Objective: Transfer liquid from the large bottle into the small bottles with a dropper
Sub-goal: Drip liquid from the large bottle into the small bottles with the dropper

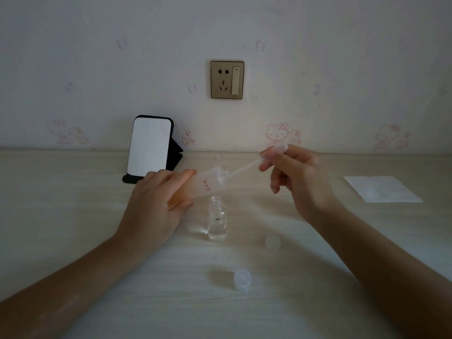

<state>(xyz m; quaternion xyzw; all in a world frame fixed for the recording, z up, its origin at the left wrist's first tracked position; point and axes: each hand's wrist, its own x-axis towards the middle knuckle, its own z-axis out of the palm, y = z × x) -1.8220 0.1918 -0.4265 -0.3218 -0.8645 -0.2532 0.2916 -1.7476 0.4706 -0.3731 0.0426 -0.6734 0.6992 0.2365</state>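
dropper [247, 168] slants down-left into tilted large bottle [195, 187].

- a wall socket [227, 79] with a brass-coloured frame sat on the pale wall [97, 57], at upper centre of the frame.
- faint pink cartoon cat prints [277, 134] ran along the lower part of the wall.
- a phone [149, 145] with a bright blank screen leaned in a black stand [132, 179] left of centre, near the table's back edge.
- a white paper sheet [381, 189] lay flat at the right on the light wood-grain table [73, 192].
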